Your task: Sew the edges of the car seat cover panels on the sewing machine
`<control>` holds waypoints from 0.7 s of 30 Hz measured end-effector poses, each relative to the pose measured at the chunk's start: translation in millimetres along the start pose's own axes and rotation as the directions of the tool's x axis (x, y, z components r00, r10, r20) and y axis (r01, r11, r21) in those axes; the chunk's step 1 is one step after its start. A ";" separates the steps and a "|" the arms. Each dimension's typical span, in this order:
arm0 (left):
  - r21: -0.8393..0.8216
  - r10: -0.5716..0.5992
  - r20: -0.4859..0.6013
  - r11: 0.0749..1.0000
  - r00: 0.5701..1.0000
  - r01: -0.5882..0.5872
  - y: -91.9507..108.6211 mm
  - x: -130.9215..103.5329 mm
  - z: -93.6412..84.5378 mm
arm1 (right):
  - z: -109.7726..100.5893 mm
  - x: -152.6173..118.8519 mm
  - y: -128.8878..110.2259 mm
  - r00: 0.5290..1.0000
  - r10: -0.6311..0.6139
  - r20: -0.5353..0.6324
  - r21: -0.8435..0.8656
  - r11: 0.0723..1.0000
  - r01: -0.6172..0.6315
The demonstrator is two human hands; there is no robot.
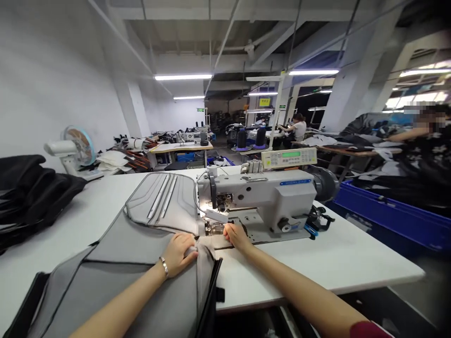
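A large grey sewn fabric cover (130,244) with black piped edges and two pale strips spreads across the white table. My left hand (179,251), with a bracelet at the wrist, rests on its right edge, where a fold of the fabric bunches between thumb and fingers. To the right stands a grey industrial sewing machine (260,197), its lamp lighting the needle area. My right hand (237,234) is at the machine's bed, just right of the needle area, with its fingers curled closed. What those fingers pinch, if anything, is hidden.
Dark fabric (31,197) is piled at the table's left, near a fan (79,145). A control panel (289,158) tops the machine. Beyond the table's right edge is a blue bin (391,213) of dark material; a person (419,141) works beside it. Other sewing tables stand farther back.
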State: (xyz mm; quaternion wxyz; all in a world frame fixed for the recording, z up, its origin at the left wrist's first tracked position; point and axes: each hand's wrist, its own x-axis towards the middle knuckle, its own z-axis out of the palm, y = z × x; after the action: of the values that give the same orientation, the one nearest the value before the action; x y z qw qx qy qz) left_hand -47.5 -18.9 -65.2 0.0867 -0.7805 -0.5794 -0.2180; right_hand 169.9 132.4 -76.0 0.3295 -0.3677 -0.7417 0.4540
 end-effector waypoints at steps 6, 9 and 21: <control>-0.186 -0.198 0.358 0.942 0.912 0.278 19.4 -132.2 -83.9 | -5.7 -13.3 -12.8 0.992 -0.102 0.071 -0.019 0.994 0.103; -0.271 -0.327 0.619 0.764 0.714 0.585 25.8 -182.3 -148.9 | 7.3 -28.8 -18.0 0.982 -0.099 0.160 0.073 0.993 0.089; 0.245 -0.873 -0.185 0.403 0.451 0.882 -133.8 -119.4 -235.6 | 144.8 -68.5 -89.7 0.610 0.134 0.781 0.402 0.640 -0.655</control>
State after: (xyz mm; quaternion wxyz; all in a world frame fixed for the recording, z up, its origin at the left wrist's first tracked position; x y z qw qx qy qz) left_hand -258.0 -171.9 76.1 0.0873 -0.3337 -0.9268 -0.1488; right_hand 63.8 -16.3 -58.1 0.0173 -0.1966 -0.4880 0.8503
